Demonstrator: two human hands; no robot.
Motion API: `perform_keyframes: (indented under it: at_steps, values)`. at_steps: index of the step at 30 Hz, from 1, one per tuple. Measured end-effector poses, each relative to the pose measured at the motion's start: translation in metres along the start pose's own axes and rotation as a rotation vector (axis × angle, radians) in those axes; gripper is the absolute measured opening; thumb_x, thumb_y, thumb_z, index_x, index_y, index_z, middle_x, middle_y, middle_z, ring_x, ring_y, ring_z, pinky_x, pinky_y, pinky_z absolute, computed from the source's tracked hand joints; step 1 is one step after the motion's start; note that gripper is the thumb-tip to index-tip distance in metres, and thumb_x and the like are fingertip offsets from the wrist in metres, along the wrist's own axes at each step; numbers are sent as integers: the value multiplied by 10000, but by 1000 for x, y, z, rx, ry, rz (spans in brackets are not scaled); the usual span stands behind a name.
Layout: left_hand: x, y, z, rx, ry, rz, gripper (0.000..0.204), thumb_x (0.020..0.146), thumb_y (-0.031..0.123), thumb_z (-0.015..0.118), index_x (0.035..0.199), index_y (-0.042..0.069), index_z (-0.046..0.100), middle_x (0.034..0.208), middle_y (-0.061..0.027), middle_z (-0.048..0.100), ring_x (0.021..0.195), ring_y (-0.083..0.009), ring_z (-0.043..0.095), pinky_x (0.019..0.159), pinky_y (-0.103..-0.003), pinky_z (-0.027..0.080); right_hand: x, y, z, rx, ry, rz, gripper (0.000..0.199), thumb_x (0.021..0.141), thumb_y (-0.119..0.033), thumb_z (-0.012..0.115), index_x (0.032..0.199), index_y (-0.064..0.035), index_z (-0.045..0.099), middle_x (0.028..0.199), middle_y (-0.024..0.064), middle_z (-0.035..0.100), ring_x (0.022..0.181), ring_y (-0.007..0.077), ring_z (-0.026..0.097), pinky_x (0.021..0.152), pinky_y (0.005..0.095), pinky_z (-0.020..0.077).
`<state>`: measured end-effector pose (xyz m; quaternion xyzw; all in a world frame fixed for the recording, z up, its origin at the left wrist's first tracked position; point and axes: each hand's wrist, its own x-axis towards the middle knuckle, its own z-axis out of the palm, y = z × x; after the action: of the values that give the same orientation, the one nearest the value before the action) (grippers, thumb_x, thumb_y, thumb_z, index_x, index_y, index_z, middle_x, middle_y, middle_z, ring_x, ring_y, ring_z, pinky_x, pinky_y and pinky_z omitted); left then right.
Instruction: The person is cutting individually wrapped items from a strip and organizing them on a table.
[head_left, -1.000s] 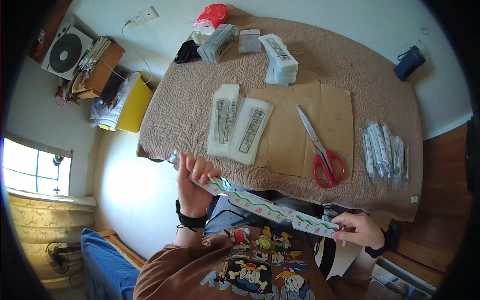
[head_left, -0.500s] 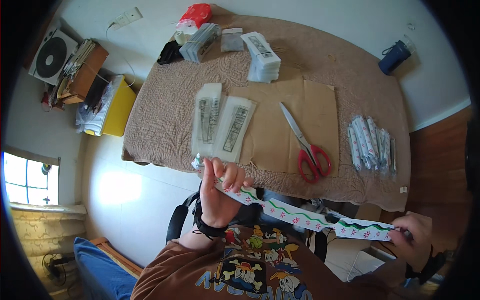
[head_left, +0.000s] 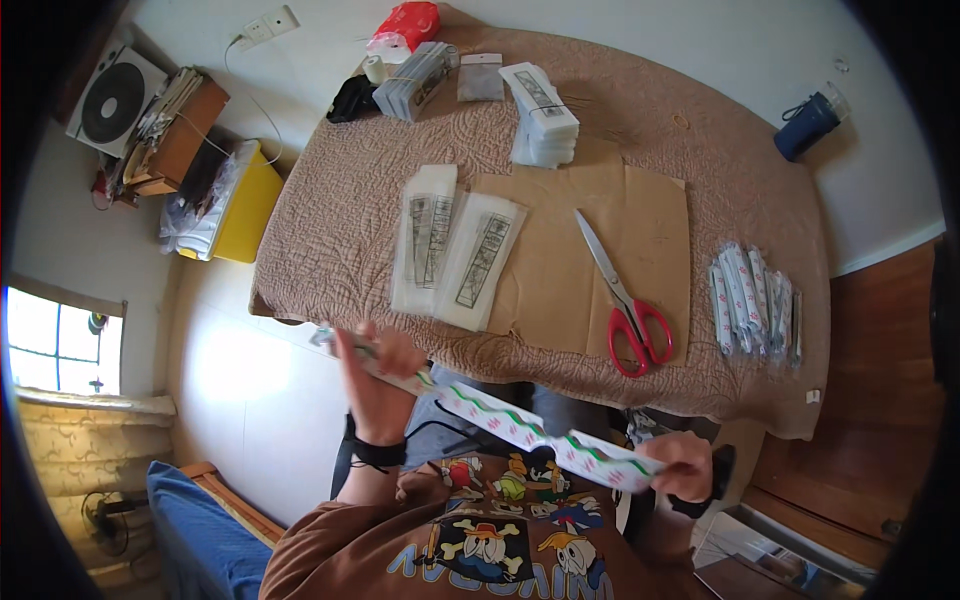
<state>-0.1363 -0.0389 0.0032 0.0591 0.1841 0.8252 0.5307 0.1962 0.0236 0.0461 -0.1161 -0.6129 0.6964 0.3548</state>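
Between my two hands, in front of the shirt, stretches a long white strip (head_left: 500,420) with pink flowers and a green wavy line. Its left end is gripped by my left hand (head_left: 385,390), where a crumpled tip sticks out past the fingers. My right hand (head_left: 685,468) pinches the other end, lower and to the right. The strip slopes down rightward and bends partway along; it is a little blurred. On the table beyond lie printed translucent sleeves (head_left: 480,265) and, on a sheet of cardboard (head_left: 550,280), red-handled scissors (head_left: 600,255) with blades parted slightly.
Several flower-patterned wrapped sticks (head_left: 745,300) lie on the quilted table cover (head_left: 320,220) at right. Banded sleeve stacks (head_left: 545,115), a small clear bag (head_left: 481,78) and a red bag (head_left: 405,28) stand far back. A yellow bin (head_left: 250,205) is left of the table.
Both hands have shifted left, the right one farther, so they are closer together. The strip has moved left with them. The view has turned slightly.
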Motion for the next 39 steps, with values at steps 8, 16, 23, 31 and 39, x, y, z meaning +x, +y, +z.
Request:
perform_keyframes:
  at_steps: [8,16,23,31,39]
  values:
    - [-49,-104,20,529,-110,-108,559,783,584,528,1020,83,460,854,-41,477,751,-135,464,706,-297,381,22,73,51,255,274,604,140,864,-137,563,811,-9,542,623,22,532,550,71,509,474,208,376]
    - [-42,-86,33,523,-47,-318,312,918,351,411,901,54,503,660,-30,477,678,-172,488,808,-335,384,2,64,36,-39,141,667,160,881,-153,550,905,4,573,724,8,595,646,81,563,599,199,437]
    - [-5,-1,55,214,-36,-56,356,958,353,301,760,96,446,598,-24,429,552,-159,429,642,-304,368,-25,34,-25,-180,-310,663,166,894,-67,489,887,71,580,766,113,633,709,143,612,646,254,490]
    - [-38,-68,31,228,-2,-183,447,865,523,449,1030,109,480,840,-8,483,671,-105,434,640,-267,374,19,33,22,546,-136,314,245,927,-111,409,836,72,545,660,114,608,545,175,602,533,268,481]
    - [-51,-63,21,766,-162,-590,468,892,430,467,1126,26,498,816,-54,590,763,-130,522,814,-283,405,35,83,59,254,-22,681,266,941,-221,435,1009,16,534,751,82,620,617,146,615,604,251,479]
